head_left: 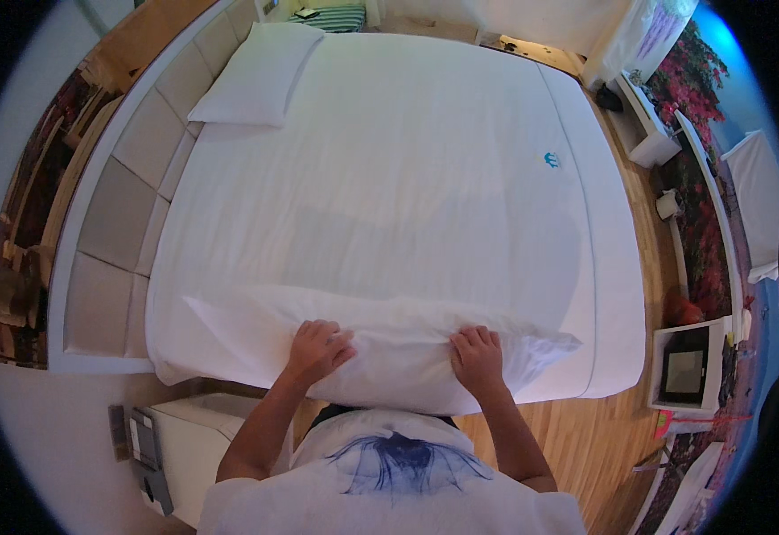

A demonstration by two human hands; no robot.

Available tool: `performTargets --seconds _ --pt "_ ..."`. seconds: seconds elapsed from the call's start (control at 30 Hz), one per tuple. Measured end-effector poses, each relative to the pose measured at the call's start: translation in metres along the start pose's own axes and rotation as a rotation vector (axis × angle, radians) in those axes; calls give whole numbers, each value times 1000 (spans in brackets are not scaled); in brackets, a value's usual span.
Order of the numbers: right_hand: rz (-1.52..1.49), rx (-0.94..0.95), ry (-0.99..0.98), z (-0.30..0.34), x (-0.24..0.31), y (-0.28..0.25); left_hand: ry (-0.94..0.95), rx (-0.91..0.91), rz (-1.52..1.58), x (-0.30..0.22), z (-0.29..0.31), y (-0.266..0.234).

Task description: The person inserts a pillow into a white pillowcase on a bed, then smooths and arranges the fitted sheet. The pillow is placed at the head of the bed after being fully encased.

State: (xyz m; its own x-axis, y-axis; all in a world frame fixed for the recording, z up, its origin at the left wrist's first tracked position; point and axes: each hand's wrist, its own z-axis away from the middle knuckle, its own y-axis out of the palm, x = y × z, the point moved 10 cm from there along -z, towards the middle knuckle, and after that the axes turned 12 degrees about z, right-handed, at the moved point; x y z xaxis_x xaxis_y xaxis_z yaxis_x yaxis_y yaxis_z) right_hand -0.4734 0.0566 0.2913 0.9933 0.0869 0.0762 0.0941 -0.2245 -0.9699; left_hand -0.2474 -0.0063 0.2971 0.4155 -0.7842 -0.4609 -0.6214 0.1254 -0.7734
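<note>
Where the near edge of the bed meets the person's body, a plump white fabric pillow lies lengthwise across the white-sheeted mattress, partly overhanging the bed's side.

Item, left hand: fingers curled and pressed down into the pillow's upper surface left of centre, bunching the cloth; closed on the fabric, holding nothing else.

Item, right hand: set on the pillow right of centre, fingers bent and gripping the casing. The two hands sit well apart, both clamped on the same pillow.

Risk, judged: since the pillow hangs over the mattress edge, a slackened grip could let it slide to the wooden plank floor; uneven pull from one hand could twist the casing and crease the smooth sheet beneath.

Item, near left: white bedside cabinet beside the bed's corner.

Item, near right: small white stand bearing a dark screen, apart from the bed.

Item, left: padded beige panelled headboard along the mattress.

Item, far left: second white rectangular pillow, lying flat against the headboard end, well apart from the hands.

Item, far right: small blue mark on the sheet.
</note>
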Motion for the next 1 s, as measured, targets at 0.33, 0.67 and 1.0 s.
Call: performTargets --seconds 0.33,0.67,1.0 --pt "108 16 45 1 -33 12 70 142 -9 -39 -34 57" --pt "272 177 83 21 -64 22 -18 321 -14 -22 -24 85" --pt "212 147 88 29 -60 1 2 283 140 -26 -18 63"
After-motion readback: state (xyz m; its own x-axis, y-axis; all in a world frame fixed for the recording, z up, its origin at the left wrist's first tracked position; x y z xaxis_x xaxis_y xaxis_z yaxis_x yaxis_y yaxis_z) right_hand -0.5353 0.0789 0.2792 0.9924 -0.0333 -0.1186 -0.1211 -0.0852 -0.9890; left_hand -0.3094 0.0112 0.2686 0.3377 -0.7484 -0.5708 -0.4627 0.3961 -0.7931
